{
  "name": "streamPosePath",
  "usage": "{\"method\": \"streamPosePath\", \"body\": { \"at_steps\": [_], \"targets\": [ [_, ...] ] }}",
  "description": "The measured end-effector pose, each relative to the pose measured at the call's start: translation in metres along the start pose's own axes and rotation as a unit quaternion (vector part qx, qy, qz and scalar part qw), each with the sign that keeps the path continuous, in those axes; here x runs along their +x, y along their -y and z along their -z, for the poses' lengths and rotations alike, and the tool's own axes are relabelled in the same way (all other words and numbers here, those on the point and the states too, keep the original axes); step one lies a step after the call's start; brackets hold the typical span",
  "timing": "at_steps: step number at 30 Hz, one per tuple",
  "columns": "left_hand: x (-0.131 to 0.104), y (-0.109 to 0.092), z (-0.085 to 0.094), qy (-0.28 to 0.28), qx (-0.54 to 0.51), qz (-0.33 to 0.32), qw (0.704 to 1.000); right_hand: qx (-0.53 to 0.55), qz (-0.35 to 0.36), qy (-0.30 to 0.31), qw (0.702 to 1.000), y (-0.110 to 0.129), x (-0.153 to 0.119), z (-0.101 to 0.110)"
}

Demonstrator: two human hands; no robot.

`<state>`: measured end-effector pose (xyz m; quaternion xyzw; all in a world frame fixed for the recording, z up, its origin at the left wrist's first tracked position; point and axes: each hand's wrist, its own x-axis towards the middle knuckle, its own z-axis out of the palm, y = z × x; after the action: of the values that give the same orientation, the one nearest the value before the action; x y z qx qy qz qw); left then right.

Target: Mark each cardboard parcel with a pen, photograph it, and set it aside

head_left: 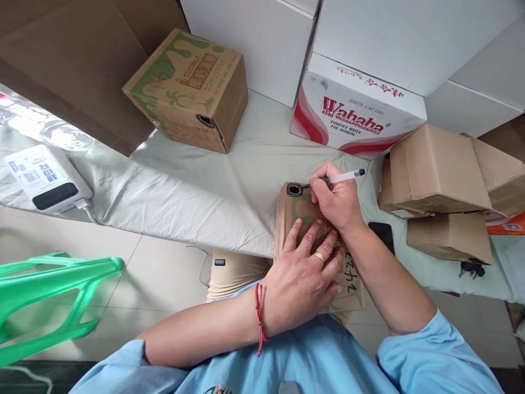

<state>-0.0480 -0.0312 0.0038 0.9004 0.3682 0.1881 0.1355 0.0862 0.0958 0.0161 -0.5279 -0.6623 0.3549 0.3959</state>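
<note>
In front of me lies a cardboard box point(353, 298) with green print and black handwritten marks on its top. My left hand point(305, 273) rests flat on it, fingers spread, a gold ring on one finger. A pen point(343, 177) with a clear barrel and dark end is pinched in my right hand point(334, 200). Its tip meets the box near the far left corner, beside a dark hole point(294, 189) ringed with black ink. Part of the box's top is covered by my hands.
A coconut carton point(191, 90) and a Wahaha water carton point(353, 112) stand at the back. Brown boxes point(438, 164) are stacked at right, near a black phone point(382, 235). On the left are a white device point(47, 178) with a cable and a green stool point(61, 295).
</note>
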Motion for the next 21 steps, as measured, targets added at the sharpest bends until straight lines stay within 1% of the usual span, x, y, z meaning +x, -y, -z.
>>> {"method": "streamPosePath", "body": {
  "at_steps": [4,9,13,16,21],
  "targets": [
    [-0.0004,0.0005,0.0001,-0.005,-0.003,0.001,1.0,-0.007,0.005,0.011,1.0,0.0,-0.0006,0.0016],
    [-0.0004,0.0,0.0,0.0,-0.006,0.003,1.0,0.031,0.016,0.056,0.998,-0.0006,-0.0044,0.0012],
    [0.0002,0.0,0.001,0.001,-0.011,0.002,1.0,0.071,-0.002,0.062,0.996,0.0015,-0.0046,-0.002],
    [0.0005,0.0003,0.0014,0.001,-0.013,0.001,1.0,0.076,-0.01,0.067,0.995,0.0039,-0.0023,-0.0041],
    [0.0007,0.0003,0.0009,-0.004,-0.016,0.001,1.0,0.081,-0.017,0.095,0.992,0.0063,0.0001,-0.0049]
  ]
}}
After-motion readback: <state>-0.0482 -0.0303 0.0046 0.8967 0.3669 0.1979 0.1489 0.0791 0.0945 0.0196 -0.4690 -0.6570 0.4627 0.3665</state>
